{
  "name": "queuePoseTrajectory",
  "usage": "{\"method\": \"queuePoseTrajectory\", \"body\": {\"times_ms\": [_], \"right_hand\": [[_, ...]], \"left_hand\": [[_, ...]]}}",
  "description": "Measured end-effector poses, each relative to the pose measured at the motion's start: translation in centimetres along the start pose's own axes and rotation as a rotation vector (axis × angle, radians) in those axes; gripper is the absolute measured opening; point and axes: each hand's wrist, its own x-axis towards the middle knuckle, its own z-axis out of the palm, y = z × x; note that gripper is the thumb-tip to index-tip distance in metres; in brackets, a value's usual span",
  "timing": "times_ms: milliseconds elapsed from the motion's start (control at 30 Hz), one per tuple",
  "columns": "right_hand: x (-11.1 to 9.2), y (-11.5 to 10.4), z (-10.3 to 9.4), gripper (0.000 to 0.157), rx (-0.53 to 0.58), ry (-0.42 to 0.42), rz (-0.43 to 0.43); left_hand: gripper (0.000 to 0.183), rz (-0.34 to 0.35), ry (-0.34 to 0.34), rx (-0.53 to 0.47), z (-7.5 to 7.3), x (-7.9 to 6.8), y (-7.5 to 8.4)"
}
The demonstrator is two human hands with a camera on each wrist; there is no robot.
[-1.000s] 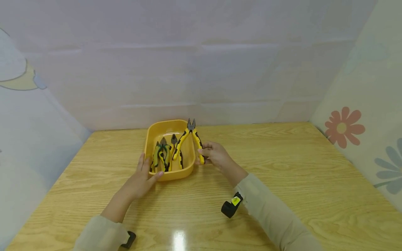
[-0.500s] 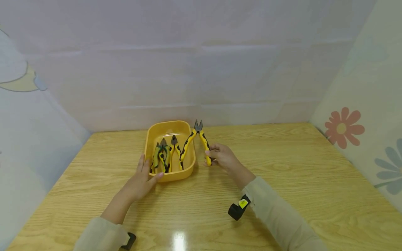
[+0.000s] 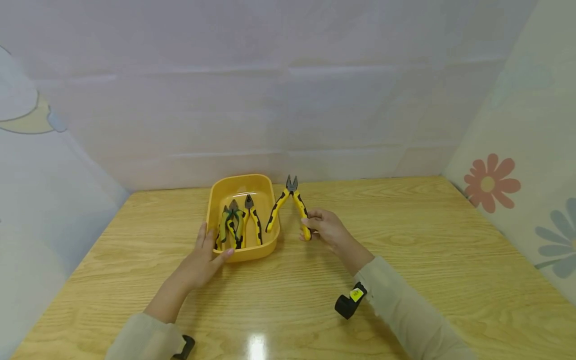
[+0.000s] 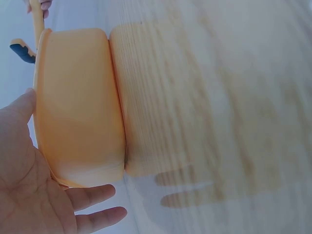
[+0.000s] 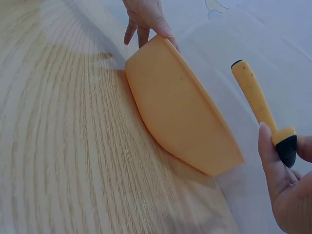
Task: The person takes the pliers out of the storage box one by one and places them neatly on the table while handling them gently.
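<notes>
The right hand [image 3: 325, 229] pinches one handle of a pair of yellow-and-black pliers [image 3: 292, 187], the handles spread wide and the jaws slightly parted, pointing toward the back wall [image 3: 288, 115]. The free handle overlaps the right side of a yellow tray [image 3: 252, 255] in the head view (whether it touches the rim, I cannot tell). At the tray's near left corner, the left hand [image 3: 201, 262] lies with fingers straight, thumb on the rim. Inside the tray, yellow-and-black pliers [image 3: 256, 220] lie beside green-handled pliers [image 3: 239, 222], all on a wood-grain table [image 3: 405, 225].
</notes>
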Motion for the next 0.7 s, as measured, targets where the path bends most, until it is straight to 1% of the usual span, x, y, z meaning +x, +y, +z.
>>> {"method": "queuePoseTrajectory", "body": {"times_ms": [300, 500, 700], "right_hand": [[-0.2, 0.3, -0.9, 0.020, -0.027, 0.017, 0.016], [-0.5, 0.6, -1.7, 0.024, -0.024, 0.001, 0.022], [-0.6, 1.0, -2.0, 0.018, -0.019, -0.007, 0.015]], "left_hand": [[0.084, -0.003, -0.008, 0.005, 0.0, 0.1, -0.1], [0.084, -0.001, -0.005, 0.005, 0.0, 0.1, 0.0], [0.081, 0.004, 0.006, 0.006, -0.1, 0.1, 0.0]]}}
